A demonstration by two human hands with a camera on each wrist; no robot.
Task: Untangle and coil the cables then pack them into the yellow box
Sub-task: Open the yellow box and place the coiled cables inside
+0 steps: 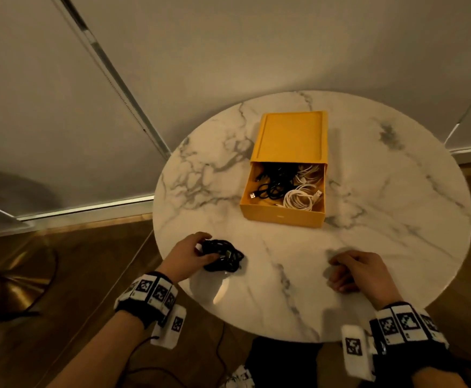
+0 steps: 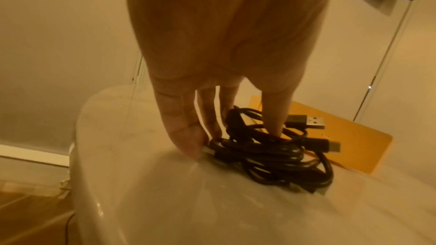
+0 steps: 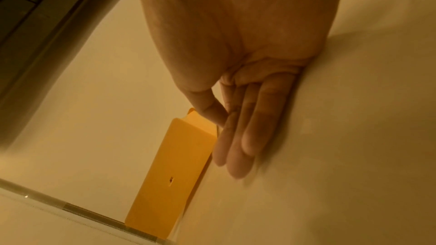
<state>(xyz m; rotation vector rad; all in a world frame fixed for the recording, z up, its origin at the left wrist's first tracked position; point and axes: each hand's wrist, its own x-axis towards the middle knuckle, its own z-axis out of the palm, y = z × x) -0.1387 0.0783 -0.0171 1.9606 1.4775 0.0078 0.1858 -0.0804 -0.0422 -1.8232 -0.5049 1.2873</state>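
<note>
A tangled black cable bundle lies on the round marble table near its front left edge. My left hand grips the bundle, thumb at its near side and fingers curled over it. In the left wrist view the black cable bundle shows a USB plug sticking out past my left hand. My right hand rests on the table at the front right and holds nothing; its fingers lie relaxed. The yellow box stands mid-table, its drawer pulled out, with black cables and white coiled cables inside.
The box's yellow sleeve lies behind the open drawer. Wooden floor surrounds the table, with a dark cord and a brass base at the left. Pale wall panels stand behind.
</note>
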